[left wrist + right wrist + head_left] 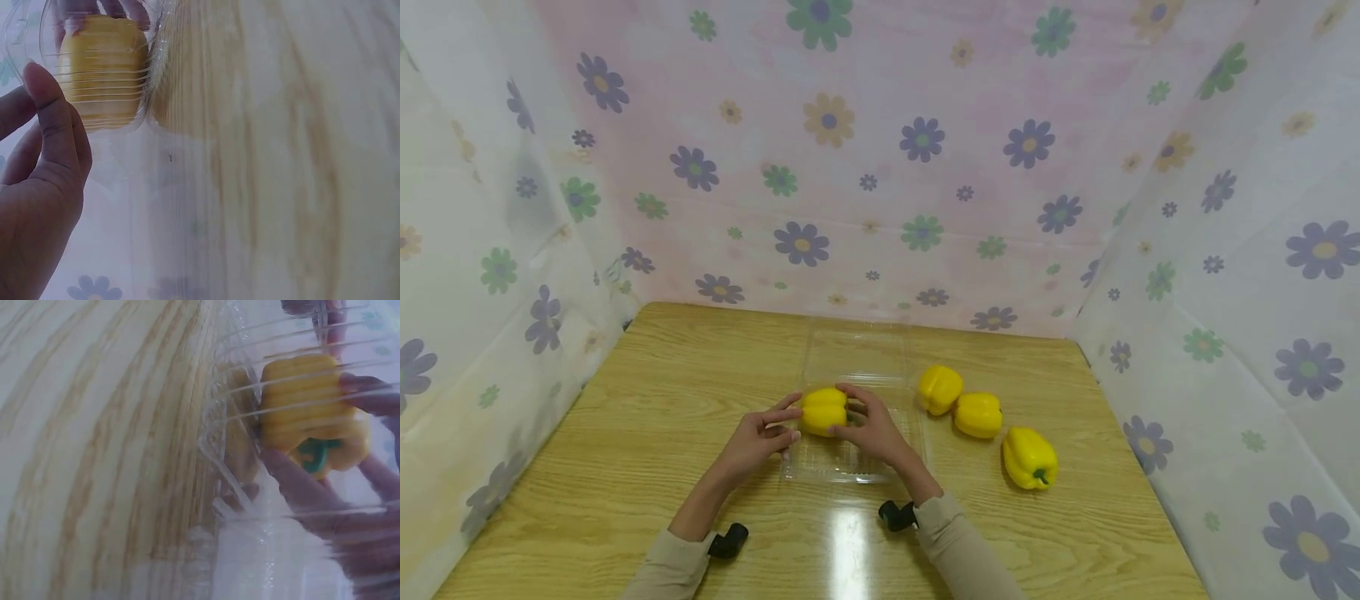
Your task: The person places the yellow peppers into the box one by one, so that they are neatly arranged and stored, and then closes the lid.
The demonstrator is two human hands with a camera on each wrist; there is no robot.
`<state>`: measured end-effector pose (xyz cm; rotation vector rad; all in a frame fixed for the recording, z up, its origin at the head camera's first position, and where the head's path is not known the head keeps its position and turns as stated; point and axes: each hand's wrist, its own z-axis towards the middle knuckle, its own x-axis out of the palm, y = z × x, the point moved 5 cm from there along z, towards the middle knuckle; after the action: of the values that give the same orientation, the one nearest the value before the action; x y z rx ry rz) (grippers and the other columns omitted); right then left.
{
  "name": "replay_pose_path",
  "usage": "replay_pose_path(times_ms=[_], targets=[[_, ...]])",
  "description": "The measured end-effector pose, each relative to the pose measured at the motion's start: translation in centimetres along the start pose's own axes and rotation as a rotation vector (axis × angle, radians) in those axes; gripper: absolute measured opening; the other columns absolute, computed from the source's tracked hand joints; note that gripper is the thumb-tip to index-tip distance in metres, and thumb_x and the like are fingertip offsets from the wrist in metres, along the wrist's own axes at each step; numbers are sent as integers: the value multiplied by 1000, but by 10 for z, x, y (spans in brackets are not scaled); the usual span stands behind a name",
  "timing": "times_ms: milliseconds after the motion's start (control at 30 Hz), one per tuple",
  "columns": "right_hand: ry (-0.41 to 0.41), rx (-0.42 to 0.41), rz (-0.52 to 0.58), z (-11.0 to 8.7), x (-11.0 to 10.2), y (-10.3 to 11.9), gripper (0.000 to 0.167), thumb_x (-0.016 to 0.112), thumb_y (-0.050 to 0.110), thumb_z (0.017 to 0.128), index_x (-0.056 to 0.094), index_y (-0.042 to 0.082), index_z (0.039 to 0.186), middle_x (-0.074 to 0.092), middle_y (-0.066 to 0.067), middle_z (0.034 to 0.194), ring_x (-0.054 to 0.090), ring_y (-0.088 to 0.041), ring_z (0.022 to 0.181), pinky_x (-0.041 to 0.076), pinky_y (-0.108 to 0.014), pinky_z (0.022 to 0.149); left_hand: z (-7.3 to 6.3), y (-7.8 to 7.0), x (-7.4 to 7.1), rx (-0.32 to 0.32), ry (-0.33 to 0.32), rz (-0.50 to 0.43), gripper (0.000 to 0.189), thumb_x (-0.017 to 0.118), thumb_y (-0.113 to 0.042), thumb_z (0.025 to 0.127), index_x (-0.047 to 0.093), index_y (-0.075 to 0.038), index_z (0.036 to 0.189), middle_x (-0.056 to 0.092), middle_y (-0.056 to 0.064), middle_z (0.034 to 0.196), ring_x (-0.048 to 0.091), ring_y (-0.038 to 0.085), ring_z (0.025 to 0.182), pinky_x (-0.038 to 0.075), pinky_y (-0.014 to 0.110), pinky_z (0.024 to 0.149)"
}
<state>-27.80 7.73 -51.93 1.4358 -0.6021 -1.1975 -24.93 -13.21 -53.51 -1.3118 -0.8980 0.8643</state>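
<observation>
A clear plastic clamshell container [880, 477] lies on the table with its lid folded back, away from me. Inside its base is a yellow bell pepper [823, 412], lying on its side with the green stem to the right. My right hand [876, 429] grips this pepper around the stem end, fingers behind and thumb in front; the right wrist view shows the grip through the plastic. At the container's left edge is my left hand [763, 435], thumb and fingers bent about the rim, fingertips close to the pepper. In the left wrist view its thumb [47, 94] meets the rim.
Three more yellow bell peppers lie right of the container: one far back [940, 390], one in the middle [978, 416] and one nearer me [1029, 458]. Flowered cloth [865, 217] walls the wood-grain table [685, 367] at the back and both sides.
</observation>
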Motion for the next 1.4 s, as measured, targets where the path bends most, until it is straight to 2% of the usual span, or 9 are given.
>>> replay_pose_path(times_ms=[267, 400, 633, 800, 933, 1067, 1267, 1400], targets=[[10, -5, -27, 0, 1, 1, 71, 78, 6, 90, 44, 1, 152, 43, -22, 154, 45, -45, 138, 42, -56, 112, -1, 0, 0, -8, -13, 4, 44, 64, 0, 98, 53, 14, 139, 27, 20, 165, 63, 21, 82, 55, 23, 63], [7, 21, -85, -4, -1, 3, 76, 79, 11, 90, 40, 1, 155, 40, -23, 156, 45, -46, 138, 44, -55, 110, -1, 0, 1, -2, -12, 5, 44, 64, -1, 99, 53, 14, 139, 27, 20, 165, 63, 19, 81, 55, 23, 63], [-11, 125, -175, -23, -11, 18, 71, 74, 23, 95, 41, 6, 155, 39, -25, 155, 48, -48, 134, 51, -56, 102, -3, 2, 1, 0, -13, -12, 44, 64, 1, 98, 52, 15, 139, 26, 20, 166, 63, 19, 80, 55, 24, 62], [-43, 94, -116, -39, -20, 29, 61, 68, 14, 98, 43, 3, 153, 39, -24, 154, 42, -48, 138, 53, -55, 100, -2, 3, 2, 7, -10, 11, 45, 65, 0, 98, 53, 15, 139, 27, 20, 165, 62, 17, 77, 55, 24, 61], [-111, 33, -75, -53, -31, 31, 51, 66, 7, 99, 50, 6, 147, 46, -20, 150, 45, -46, 135, 54, -51, 99, -1, 4, 3, 13, -4, 34, 45, 65, -1, 98, 53, 14, 139, 28, 21, 165, 62, 18, 75, 56, 25, 61], [-213, -25, -51, -69, -47, 31, 41, 66, 4, 98, 59, 9, 138, 56, -15, 141, 51, -45, 128, 56, -46, 98, -1, 3, 4, 21, -6, 48, 45, 66, -2, 98, 54, 14, 138, 29, 21, 164, 63, 20, 77, 56, 25, 61], [-374, -86, -19, -91, -71, 22, 30, 67, -3, 95, 65, 0, 125, 63, -20, 127, 59, -42, 115, 58, -35, 92, 0, 0, 3, 31, -8, 55, 45, 66, -3, 98, 55, 14, 138, 30, 21, 164, 63, 19, 79, 57, 27, 62], [-421, -127, -54, -105, -81, 15, 25, 66, -4, 96, 67, -1, 121, 65, -24, 121, 62, -40, 109, 59, -34, 88, -1, -2, 3, 37, -10, 61, 45, 66, -3, 98, 54, 14, 138, 30, 21, 164, 63, 18, 77, 58, 28, 62]])
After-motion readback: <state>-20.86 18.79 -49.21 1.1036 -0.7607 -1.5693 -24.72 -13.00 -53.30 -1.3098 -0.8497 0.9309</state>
